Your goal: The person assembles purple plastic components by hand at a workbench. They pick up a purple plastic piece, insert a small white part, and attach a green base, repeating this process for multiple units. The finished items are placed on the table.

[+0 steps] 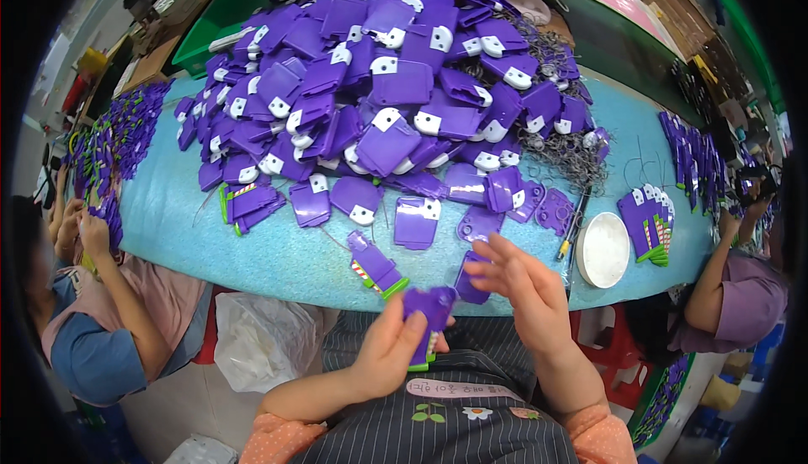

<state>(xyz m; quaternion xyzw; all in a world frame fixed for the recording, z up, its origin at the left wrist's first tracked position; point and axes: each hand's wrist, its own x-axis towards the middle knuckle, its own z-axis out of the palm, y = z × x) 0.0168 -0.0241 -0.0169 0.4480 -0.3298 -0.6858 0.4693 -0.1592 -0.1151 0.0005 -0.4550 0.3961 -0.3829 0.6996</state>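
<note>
My left hand [389,348] grips a purple plastic casing [429,304] with a green end and a striped edge, close above my apron. My right hand [528,297] is raised to the right of it, fingers spread and apart from the casing. Just left of the right fingers, a purple casing half [471,285] lies at the table's front edge. Another purple casing [376,267] with a green end and striped edge lies beyond my left hand, a thin wire near its far end. Further off, several loose purple halves [416,221] lie in front of a heap.
A large heap of purple casings with white corners [400,85] covers the table's middle. Tangled dark wires [560,157] lie to its right. A white round dish [603,250], a yellow-tipped tool [563,250] and fanned casings [646,220] stand right. People work at both sides.
</note>
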